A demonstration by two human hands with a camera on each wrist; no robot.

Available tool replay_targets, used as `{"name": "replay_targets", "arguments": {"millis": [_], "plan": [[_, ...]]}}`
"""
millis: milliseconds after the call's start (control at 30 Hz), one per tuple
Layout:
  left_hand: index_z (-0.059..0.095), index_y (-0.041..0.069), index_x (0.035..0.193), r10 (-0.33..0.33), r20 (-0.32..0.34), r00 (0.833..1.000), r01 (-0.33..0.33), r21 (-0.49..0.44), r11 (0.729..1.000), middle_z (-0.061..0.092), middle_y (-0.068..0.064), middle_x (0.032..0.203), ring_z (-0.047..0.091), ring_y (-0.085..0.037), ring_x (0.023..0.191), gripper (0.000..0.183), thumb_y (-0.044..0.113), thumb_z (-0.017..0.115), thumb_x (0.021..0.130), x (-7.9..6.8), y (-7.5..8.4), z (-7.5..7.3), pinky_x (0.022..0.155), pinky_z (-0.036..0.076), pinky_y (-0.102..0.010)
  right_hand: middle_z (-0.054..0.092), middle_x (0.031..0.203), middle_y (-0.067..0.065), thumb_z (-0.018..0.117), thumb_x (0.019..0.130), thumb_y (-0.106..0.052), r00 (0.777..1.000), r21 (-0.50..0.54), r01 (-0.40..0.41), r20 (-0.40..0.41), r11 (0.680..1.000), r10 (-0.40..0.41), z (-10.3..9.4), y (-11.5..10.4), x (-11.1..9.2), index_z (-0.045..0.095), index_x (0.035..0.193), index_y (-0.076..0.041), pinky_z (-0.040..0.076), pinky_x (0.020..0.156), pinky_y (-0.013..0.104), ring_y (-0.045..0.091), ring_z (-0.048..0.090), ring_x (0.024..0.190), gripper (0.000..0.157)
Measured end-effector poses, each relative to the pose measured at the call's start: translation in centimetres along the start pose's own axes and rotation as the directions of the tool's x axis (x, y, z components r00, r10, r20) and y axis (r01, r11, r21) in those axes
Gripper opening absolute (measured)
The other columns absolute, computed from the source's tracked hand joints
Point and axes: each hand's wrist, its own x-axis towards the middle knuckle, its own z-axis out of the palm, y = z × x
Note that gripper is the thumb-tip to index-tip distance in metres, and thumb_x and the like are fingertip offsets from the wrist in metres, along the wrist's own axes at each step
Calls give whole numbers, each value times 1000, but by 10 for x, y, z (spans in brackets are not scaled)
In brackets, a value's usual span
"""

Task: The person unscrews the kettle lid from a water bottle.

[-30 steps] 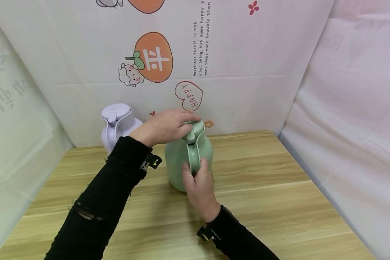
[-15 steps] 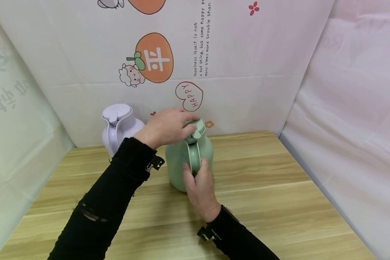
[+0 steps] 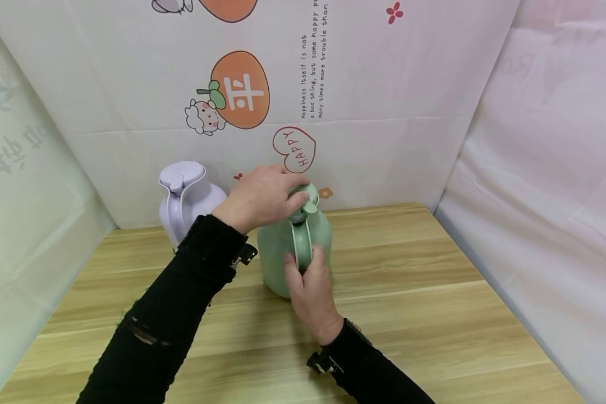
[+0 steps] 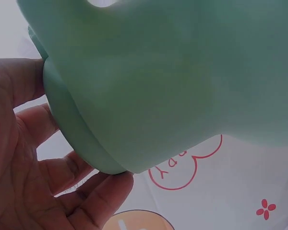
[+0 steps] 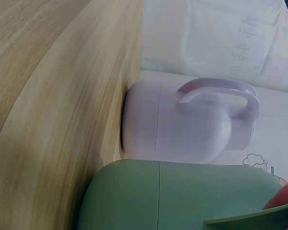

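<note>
A mint-green thermos jug [image 3: 275, 255] stands upright on the wooden table in the head view. My right hand [image 3: 313, 294] grips its handle [image 3: 302, 242] low down, thumb on the near side. Over the top, my left hand [image 3: 262, 196] holds the round lid [image 4: 79, 127], fingers and thumb spread around its rim in the left wrist view. The lid's small tab [image 3: 310, 208] points to the right of the handle. In the right wrist view the green jug's body fills the bottom, with a bit of a finger at the right edge.
A lilac jug [image 3: 208, 197] of the same shape stands behind and left of the green one, partly hidden by my left arm. Printed white cloth [image 3: 363, 157] hangs at the table's back edge, with pale cloths on both sides. The wood tabletop [image 3: 409, 314] extends rightward.
The lid has turned counterclockwise under my left hand, its tab swinging from in line with the handle to the right. My left hand has shifted slightly right; my right hand stays put.
</note>
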Motion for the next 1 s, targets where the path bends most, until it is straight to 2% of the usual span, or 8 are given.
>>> {"name": "replay_targets", "arguments": {"millis": [400, 667, 833, 1000], "plan": [[73, 24, 126, -21, -88, 996, 25, 43, 999, 71, -4, 111, 64, -26, 101, 38, 43, 48, 105, 0, 5, 4, 84, 52, -45, 37, 74, -4, 57, 106, -19, 1000, -19, 11, -11, 1000, -11, 0, -1, 0, 47, 114, -2, 39, 57, 27, 12, 42, 61, 21], [71, 22, 116, -56, -123, 991, 69, 99, 993, 68, -7, 99, 63, -29, 95, 37, 47, 46, 103, 0, 9, 5, 82, 52, -46, 31, 71, -5, 56, 107, -19, 1000, -25, 12, 2, 1000, -12, -1, -1, -1, 46, 111, -3, 34, 55, 26, 9, 34, 57, 20], [67, 21, 106, -85, -133, 987, 101, 118, 988, 62, -8, 91, 61, -29, 90, 38, 52, 45, 103, 2, 10, 7, 75, 50, -45, 32, 71, -5, 56, 107, -20, 1000, -34, 16, -3, 999, -16, 0, 0, -1, 47, 112, -3, 35, 54, 26, 9, 35, 57, 20], [63, 19, 101, -121, -142, 982, 143, 155, 977, 62, -9, 92, 62, -31, 86, 45, 60, 44, 103, 4, 13, 9, 66, 51, -44, 36, 72, -4, 57, 106, -19, 1000, -42, 17, -10, 999, -18, 0, -1, -1, 47, 115, -2, 37, 55, 27, 11, 40, 58, 21]]}}
